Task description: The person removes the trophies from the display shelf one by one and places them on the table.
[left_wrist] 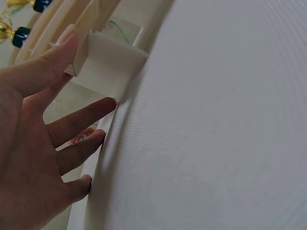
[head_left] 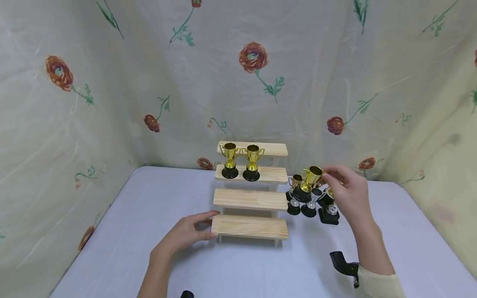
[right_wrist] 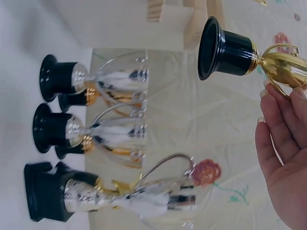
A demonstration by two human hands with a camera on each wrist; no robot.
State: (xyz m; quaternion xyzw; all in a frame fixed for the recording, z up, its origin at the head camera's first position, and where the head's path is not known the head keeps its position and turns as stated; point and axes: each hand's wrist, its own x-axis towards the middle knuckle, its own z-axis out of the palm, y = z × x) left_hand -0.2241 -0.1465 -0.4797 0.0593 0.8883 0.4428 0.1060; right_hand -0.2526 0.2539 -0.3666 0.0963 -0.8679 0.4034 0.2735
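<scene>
Trophy (head_left: pixel 310 180) tilts, pinched in my right hand (head_left: pixel 349 191), right of the stand (head_left: pixel 250 227) my left hand (head_left: pixel 182 234) grips.

There are four pale wooden shelf boards (head_left: pixel 249 227), three shiny gold trophy cups with round black bases (head_left: pixel 252 155), two small silver cups (right_wrist: pixel 115 81), one larger silver cup (right_wrist: pixel 149 199), and at least two copper-coloured cups (head_left: pixel 297 178), partly hidden.

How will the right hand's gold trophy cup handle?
The gold trophy cup seems light: the right hand carries it in a pinch. Its glossy surface may slip. Pushed while standing, it could tip: tall cup, small round base.
</scene>
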